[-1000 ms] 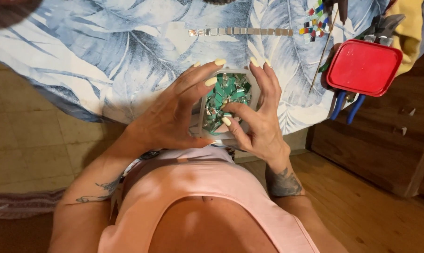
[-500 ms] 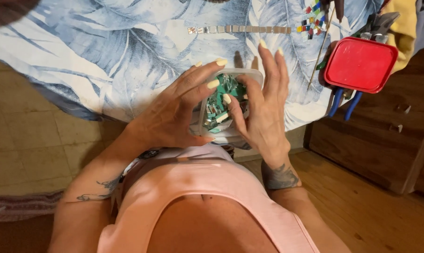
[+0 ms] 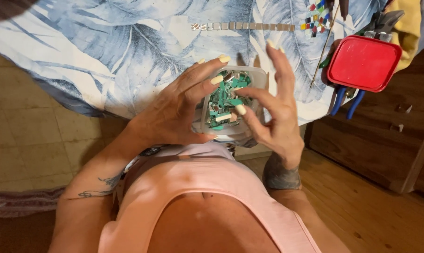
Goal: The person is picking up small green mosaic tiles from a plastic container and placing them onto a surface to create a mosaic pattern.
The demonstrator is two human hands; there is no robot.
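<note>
While my left hand [image 3: 174, 115] cups the small clear plastic tub [image 3: 230, 100] from the side, its fingers [image 3: 207, 82] wrapped over the near rim and grasping it, my right hand [image 3: 275, 112] is spread loose over the other side. My right thumb and one fingertip dip among the green and mirrored tile chips [image 3: 226, 100] inside; whether they pinch a chip I cannot tell. The other right fingers [image 3: 280, 61] stand released and fanned upward, beyond the tub's far rim.

Under both hands lies the worktop, covered by a blue leaf-print cloth [image 3: 104, 47]. Past my fingertips, farther out on the cloth, a straight row of small mirror squares [image 3: 242, 26] runs across. Out beyond my right fingers sits a patch of multicoloured tile pieces [image 3: 317, 16] with a thin stick [image 3: 325, 49] slanting beside it. Farther to the right of that hand rests a red square lid [image 3: 364, 63], and blue-handled pliers [image 3: 345, 100] poke out from under it.
</note>
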